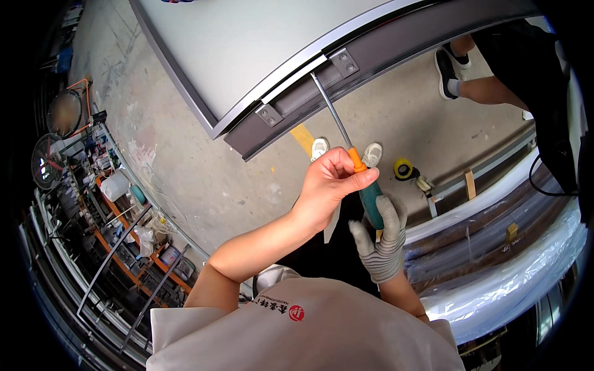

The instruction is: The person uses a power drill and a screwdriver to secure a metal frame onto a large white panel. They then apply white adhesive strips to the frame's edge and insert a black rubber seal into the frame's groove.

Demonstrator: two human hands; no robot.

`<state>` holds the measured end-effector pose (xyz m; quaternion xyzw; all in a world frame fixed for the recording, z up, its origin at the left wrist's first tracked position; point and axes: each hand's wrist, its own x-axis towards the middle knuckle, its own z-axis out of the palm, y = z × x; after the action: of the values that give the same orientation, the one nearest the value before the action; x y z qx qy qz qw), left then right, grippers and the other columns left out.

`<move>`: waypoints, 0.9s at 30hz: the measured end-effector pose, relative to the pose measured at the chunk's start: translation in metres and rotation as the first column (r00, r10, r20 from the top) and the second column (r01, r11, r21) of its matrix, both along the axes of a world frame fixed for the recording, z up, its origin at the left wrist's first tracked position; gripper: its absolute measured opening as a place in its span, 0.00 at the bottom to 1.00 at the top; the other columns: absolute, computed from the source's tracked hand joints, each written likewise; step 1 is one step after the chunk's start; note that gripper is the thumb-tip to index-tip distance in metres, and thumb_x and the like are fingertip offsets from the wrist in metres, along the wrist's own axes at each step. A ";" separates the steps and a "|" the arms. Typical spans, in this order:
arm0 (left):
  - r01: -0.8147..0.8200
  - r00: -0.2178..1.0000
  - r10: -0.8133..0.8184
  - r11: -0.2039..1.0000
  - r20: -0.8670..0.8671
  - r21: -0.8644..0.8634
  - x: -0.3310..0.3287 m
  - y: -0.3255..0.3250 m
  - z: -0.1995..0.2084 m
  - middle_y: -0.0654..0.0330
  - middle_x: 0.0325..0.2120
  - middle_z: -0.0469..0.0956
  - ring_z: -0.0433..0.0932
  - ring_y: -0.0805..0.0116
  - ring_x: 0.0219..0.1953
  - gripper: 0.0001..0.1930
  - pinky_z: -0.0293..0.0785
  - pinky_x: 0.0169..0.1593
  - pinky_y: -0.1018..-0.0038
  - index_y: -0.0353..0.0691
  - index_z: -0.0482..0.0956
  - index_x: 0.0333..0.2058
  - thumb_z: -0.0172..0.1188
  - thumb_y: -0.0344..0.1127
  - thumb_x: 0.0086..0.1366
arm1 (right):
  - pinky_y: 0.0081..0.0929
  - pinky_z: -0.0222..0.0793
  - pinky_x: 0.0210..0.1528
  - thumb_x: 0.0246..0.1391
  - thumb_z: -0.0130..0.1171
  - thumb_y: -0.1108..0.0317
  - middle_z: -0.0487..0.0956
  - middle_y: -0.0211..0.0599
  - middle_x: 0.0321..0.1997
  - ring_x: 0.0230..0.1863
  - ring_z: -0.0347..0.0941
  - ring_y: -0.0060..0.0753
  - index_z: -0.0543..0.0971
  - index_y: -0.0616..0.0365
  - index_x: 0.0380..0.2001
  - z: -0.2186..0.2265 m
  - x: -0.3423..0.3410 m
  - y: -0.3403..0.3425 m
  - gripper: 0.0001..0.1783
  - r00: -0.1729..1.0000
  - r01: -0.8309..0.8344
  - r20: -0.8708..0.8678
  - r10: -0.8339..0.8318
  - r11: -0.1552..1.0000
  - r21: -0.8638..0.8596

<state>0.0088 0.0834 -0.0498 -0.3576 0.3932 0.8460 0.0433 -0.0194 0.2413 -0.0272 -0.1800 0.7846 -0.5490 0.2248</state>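
A long-shafted screwdriver [372, 207] with a green handle and orange collar slants up and away from me. My bare left hand [331, 185] pinches it at the collar between thumb and fingers. My right hand [382, 247], in a grey striped knit glove, is by the handle's butt end; its thumb and fingers are spread, with a finger beside the handle. The shaft's tip reaches the recess of a dark metal frame [402, 52], beside a white strip [294, 79]. Two screwed metal brackets, one left [269, 115] and one right [344, 62], flank that recess.
The frame edges a large pale panel [223, 43]. At right, another person's legs [489, 91] stand near a yellow tape roll [403, 169] and plastic-wrapped profiles [495, 272]. Cluttered shelving [133, 247] and a fan [48, 162] line the left.
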 end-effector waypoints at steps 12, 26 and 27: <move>-0.048 0.993 0.050 0.999 -0.103 0.014 -0.004 0.002 0.013 0.56 0.35 0.80 0.78 0.66 0.40 0.14 0.69 0.51 0.70 0.34 0.76 0.44 0.57 0.38 0.66 | 0.16 0.63 0.19 0.58 0.51 0.47 0.74 0.40 0.31 0.18 0.66 0.21 0.64 0.61 0.57 0.001 -0.018 -0.005 0.32 0.776 0.353 0.629 -0.042 0.855 -0.379; 0.062 0.998 0.039 -0.435 0.050 -0.898 -0.026 -0.091 0.025 0.58 0.34 0.74 0.68 0.60 0.36 0.24 0.64 0.42 0.67 0.35 0.76 0.44 0.69 0.26 0.45 | 0.16 0.66 0.27 0.54 0.58 0.70 0.78 0.36 0.31 0.24 0.69 0.16 0.71 0.60 0.56 0.010 -0.020 -0.007 0.24 0.862 0.208 0.498 -0.093 0.961 -0.181; 0.030 0.999 0.037 -0.423 0.016 -0.906 -0.027 -0.093 0.018 0.59 0.33 0.74 0.68 0.61 0.35 0.22 0.64 0.40 0.68 0.36 0.77 0.43 0.69 0.25 0.46 | 0.14 0.64 0.26 0.55 0.58 0.69 0.77 0.34 0.31 0.23 0.67 0.14 0.71 0.60 0.56 0.015 -0.020 -0.008 0.24 0.749 0.294 0.655 -0.101 0.937 -0.191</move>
<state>-0.0179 -0.0098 -0.0314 -0.2466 0.9226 0.1157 -0.2730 -0.0393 0.2334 -0.0127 0.0709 0.5903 -0.7039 0.3886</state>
